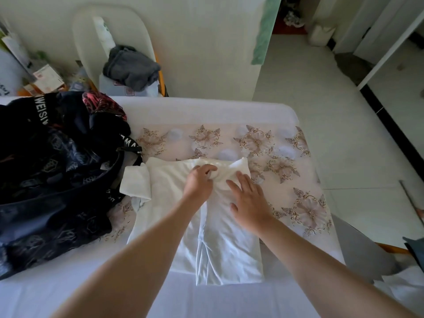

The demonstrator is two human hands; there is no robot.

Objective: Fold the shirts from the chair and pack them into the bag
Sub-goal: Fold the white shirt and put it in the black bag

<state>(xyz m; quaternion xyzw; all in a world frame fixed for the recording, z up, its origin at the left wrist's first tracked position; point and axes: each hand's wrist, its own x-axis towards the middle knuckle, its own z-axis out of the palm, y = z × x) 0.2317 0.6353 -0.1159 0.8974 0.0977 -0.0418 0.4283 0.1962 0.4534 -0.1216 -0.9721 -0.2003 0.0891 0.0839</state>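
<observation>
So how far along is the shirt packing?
Done: one side of the white shirt is folded inward. In hand: left hand pinches its collar, right hand presses it flat. Left: a sleeve sticks out toward the bag, the shirt isn't packed, and a grey garment lies on the chair.

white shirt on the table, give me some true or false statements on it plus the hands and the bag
1. The white shirt lies on the table, partly folded. True.
2. The left hand lies flat with straight fingers. False: its fingers are curled and pinch fabric near the collar.
3. The right hand rests open on the shirt. True.
4. The dark bag sits to the right of the shirt. False: it is on the table to the shirt's left.
5. The grey garment is packed in the bag. False: it lies on the chair beyond the table.
</observation>
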